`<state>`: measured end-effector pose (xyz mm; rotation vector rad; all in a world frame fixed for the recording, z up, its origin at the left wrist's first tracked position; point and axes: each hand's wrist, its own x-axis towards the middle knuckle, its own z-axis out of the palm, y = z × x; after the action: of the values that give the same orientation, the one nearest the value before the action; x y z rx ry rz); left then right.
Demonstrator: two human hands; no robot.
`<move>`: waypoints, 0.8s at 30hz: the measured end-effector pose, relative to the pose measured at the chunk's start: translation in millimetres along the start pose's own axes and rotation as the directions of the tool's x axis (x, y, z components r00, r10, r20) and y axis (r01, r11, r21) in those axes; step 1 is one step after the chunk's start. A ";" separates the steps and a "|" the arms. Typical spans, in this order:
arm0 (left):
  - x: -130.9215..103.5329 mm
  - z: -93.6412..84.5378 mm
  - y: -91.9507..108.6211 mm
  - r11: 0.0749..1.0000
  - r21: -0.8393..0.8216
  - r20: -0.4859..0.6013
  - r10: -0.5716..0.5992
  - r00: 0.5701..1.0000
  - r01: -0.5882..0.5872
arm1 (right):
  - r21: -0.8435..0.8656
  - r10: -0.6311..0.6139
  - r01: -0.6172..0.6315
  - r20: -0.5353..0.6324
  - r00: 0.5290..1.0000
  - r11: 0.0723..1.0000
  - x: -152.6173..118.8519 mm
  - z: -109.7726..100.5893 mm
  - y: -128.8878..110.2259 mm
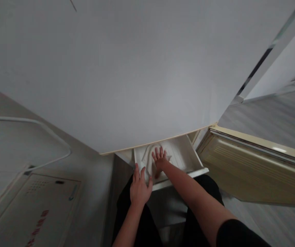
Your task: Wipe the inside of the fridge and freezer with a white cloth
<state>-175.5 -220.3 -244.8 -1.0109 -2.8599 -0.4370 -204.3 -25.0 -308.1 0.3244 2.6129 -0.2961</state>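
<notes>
A pulled-out white freezer drawer (187, 152) stands between my knees. Inside it, toward the left, lies a whitish bundle (149, 158) that looks like a plastic bag; its contents cannot be made out. My right hand (160, 160) reaches into the drawer, fingers spread, over the bundle and seemingly resting on it. At the drawer's front left corner is my left hand (140, 188), its fingers stretched out and apart. Whether it touches the drawer's edge is hard to tell.
An open freezer door (255, 164) with a yellowish inner panel stands to the right. Above the drawer is a broad white surface (137, 75). To the left, a white cable (57, 137) hangs above a white box with red lettering (52, 206). Grey wood-look floor (278, 113) shows at right.
</notes>
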 end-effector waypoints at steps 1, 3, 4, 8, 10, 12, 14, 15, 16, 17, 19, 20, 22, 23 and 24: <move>-0.1 -0.2 -0.1 1.000 0.000 0.002 0.000 1.000 0.000 | 0.008 -0.046 0.046 -0.002 0.999 0.999 5.0 2.3 -17.2; -0.2 -0.8 -0.3 1.000 -0.002 0.010 0.004 1.000 -0.004 | 0.040 -0.103 0.103 0.006 0.995 0.994 13.4 5.9 -45.8; -0.1 -1.1 -0.4 1.000 -0.004 0.013 0.006 1.000 -0.006 | 0.061 -0.118 0.116 0.020 0.993 0.991 16.2 6.5 -55.3; 0.1 -2.5 -0.6 1.000 -0.016 0.020 -0.003 1.000 0.003 | 0.133 -0.193 0.184 0.065 0.979 0.974 15.4 -0.8 -54.0; 0.1 -2.8 -0.8 1.000 -0.020 0.031 -0.010 0.999 0.011 | 0.180 -0.282 0.268 0.058 0.958 0.947 10.3 -7.4 -36.2; 0.0 -2.8 -1.3 1.000 -0.020 0.041 -0.015 0.999 0.016 | 0.195 -0.356 0.340 0.055 0.933 0.920 5.7 -12.1 -16.4; -0.1 -2.8 -1.7 1.000 -0.014 0.047 -0.015 0.999 0.015 | 0.159 -0.387 0.377 0.043 0.921 0.913 3.2 -12.9 0.6; -0.1 -2.8 -1.8 1.000 -0.011 0.050 -0.015 0.999 0.016 | 0.135 -0.381 0.373 0.037 0.924 0.918 2.5 -11.9 8.1; -0.2 -2.9 -1.9 1.000 -0.009 0.054 -0.016 0.998 0.016 | 0.116 -0.364 0.359 0.027 0.931 0.926 1.8 -10.4 15.3; -0.2 -3.0 -1.8 1.000 -0.006 0.057 -0.016 0.998 0.017 | 0.102 -0.340 0.337 0.014 0.940 0.936 0.7 -8.8 22.8; -0.2 -3.3 -1.5 1.000 -0.001 0.064 -0.016 0.998 0.016 | 0.083 -0.276 0.276 -0.007 0.961 0.958 -4.0 -6.6 41.2; -0.2 -3.4 -1.4 1.000 0.002 0.066 -0.015 0.998 0.015 | 0.072 -0.242 0.242 -0.016 0.970 0.968 -8.2 -6.5 52.6; -0.4 -3.5 -1.2 1.000 0.009 0.067 -0.009 0.998 0.009 | 0.055 -0.159 0.160 -0.028 0.987 0.986 -20.0 -8.4 79.5; -0.5 -3.5 -1.2 1.000 0.012 0.066 -0.007 0.998 0.007 | 0.049 -0.107 0.108 -0.020 0.994 0.993 -27.2 -10.1 93.9; -0.6 -3.4 -1.2 1.000 0.015 0.065 -0.007 0.998 0.006 | 0.045 -0.060 0.061 -0.009 0.998 0.997 -34.7 -11.7 107.8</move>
<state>-175.9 -222.6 -242.0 -1.0322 -2.9196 -0.3902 -149.7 74.3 -297.1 0.2626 2.6298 -0.3756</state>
